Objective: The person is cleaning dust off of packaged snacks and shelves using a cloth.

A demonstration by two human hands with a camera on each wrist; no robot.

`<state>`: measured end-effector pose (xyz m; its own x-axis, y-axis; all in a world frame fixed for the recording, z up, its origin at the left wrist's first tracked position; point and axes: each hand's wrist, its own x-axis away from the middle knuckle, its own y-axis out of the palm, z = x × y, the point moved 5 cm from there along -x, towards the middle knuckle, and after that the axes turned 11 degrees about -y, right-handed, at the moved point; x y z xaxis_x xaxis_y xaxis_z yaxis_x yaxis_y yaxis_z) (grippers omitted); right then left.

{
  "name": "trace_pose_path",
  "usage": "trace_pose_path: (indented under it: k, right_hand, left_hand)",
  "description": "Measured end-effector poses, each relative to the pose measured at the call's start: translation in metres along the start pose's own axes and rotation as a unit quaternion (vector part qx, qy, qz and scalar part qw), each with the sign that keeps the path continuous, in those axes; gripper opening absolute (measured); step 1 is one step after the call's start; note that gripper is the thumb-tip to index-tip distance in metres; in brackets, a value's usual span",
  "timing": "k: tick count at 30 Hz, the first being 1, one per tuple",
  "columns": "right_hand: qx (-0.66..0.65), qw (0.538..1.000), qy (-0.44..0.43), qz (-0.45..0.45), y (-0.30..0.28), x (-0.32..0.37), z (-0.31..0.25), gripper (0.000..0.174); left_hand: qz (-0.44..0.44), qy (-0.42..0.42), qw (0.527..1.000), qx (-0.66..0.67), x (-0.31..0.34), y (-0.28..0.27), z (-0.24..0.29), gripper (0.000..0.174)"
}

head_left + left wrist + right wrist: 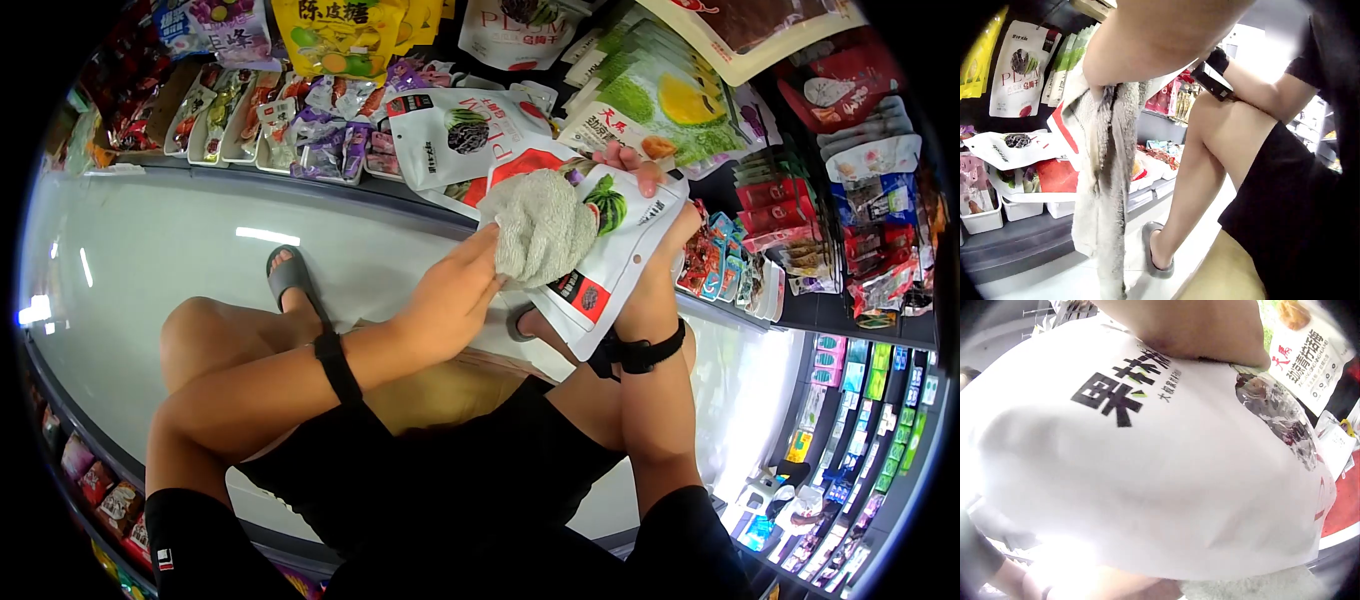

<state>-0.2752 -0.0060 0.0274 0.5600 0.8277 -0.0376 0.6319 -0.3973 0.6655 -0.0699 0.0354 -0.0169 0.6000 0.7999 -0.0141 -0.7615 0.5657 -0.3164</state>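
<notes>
My left hand (455, 300) grips a bunched light grey towel (545, 228), which overlaps the front of a white snack pouch (610, 275) with a watermelon picture in the head view. In the left wrist view the towel (1107, 181) hangs down in long folds below the hand. My right hand (640, 170) holds that pouch by its upper edge, fingers showing over the top. The back of the pouch (1147, 481), with black lettering, fills most of the right wrist view. Beside the towel, another white plum pouch (465, 130) lies on the shelf goods.
A display shelf runs across the front, with white bins (245, 130) of small packets. Yellow pouches (345, 35) and green-and-white pouches (640, 100) hang above. More stocked shelves (870, 420) stand at the right. My knees are bent close beneath the hands, above a pale floor (140, 240).
</notes>
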Motion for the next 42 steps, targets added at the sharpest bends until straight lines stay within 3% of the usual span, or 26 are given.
trace_pose_path:
  k: [2, 4, 5, 6, 8, 12, 13, 15, 17, 21, 24, 29, 32, 38, 40, 41, 42]
  right_hand:
    - [0.018, 0.999, 0.016, 0.02, -0.004, 0.0, 0.005, 0.028]
    - [-0.058, 0.998, 0.035, 0.012, -0.021, -0.008, 0.019, 0.035]
    - [-0.083, 0.993, 0.068, -0.055, -0.017, -0.006, 0.02, 0.041]
    - [-0.082, 0.993, 0.066, -0.053, -0.02, -0.004, 0.018, 0.041]
    - [-0.085, 0.986, 0.08, -0.121, -0.012, 0.004, 0.017, 0.039]
    - [-0.039, 0.987, 0.075, -0.138, -0.015, 0.004, 0.008, 0.028]
    - [-0.063, 0.995, 0.067, 0.025, 0.005, 0.01, 0.006, 0.025]
    - [-0.072, 0.994, 0.086, 0.018, 0.001, 0.01, 0.009, 0.025]
    - [-0.064, 0.994, 0.089, -0.011, 0.0, 0.009, 0.015, 0.027]
    - [-0.056, 0.993, 0.072, -0.074, 0.008, 0.011, 0.012, 0.03]
    - [-0.078, 0.986, 0.055, -0.137, 0.015, 0.012, 0.01, 0.031]
    - [-0.054, 0.995, 0.039, -0.075, 0.01, 0.015, 0.018, 0.03]
    - [-0.047, 0.999, 0.002, 0.006, -0.001, 0.014, 0.024, 0.027]
    - [-0.069, 0.993, 0.013, -0.098, -0.007, 0.004, 0.007, 0.025]
    - [-0.01, 0.99, 0.016, -0.14, -0.007, 0.007, 0.001, 0.033]
    - [0.004, 0.997, 0.0, -0.079, 0.002, 0.015, -0.001, 0.03]
    - [0.004, 0.997, 0.001, -0.08, -0.001, 0.011, 0.001, 0.03]
  left_hand:
    - [0.036, 0.104, 0.988, -0.108, 0.006, 0.0, 0.014, 0.047]
    - [0.021, 0.145, 0.981, -0.13, 0.009, -0.003, 0.036, 0.046]
    - [0.011, 0.183, 0.971, -0.152, 0.011, -0.003, 0.048, 0.046]
    - [0.009, 0.184, 0.971, -0.151, 0.012, -0.002, 0.048, 0.046]
    - [0.021, 0.136, 0.974, -0.179, 0.012, -0.001, 0.039, 0.047]
    - [0.048, 0.05, 0.992, -0.107, -0.001, 0.001, 0.005, 0.049]
    - [0.046, 0.046, 0.997, -0.044, -0.005, -0.002, 0.002, 0.047]
    - [0.046, 0.038, 0.998, 0.019, -0.01, -0.004, -0.006, 0.045]
    - [0.015, -0.079, 0.991, 0.107, -0.015, -0.001, -0.027, 0.036]
    - [0.021, -0.173, 0.977, 0.121, -0.023, -0.004, -0.045, 0.029]
    - [0.04, -0.131, 0.979, 0.152, -0.024, -0.011, -0.034, 0.029]
    - [0.082, 0.058, 0.994, -0.047, -0.003, -0.011, 0.021, 0.04]
    - [0.031, 0.062, 0.997, -0.018, 0.004, -0.009, 0.038, 0.044]
    - [0.016, 0.147, 0.976, -0.159, 0.022, -0.003, 0.037, 0.059]
    - [0.008, 0.13, 0.978, -0.16, 0.029, 0.001, 0.034, 0.058]
    - [-0.001, 0.115, 0.98, -0.163, 0.032, 0.003, 0.032, 0.057]
    - [-0.009, 0.099, 0.981, -0.166, 0.033, 0.005, 0.028, 0.056]
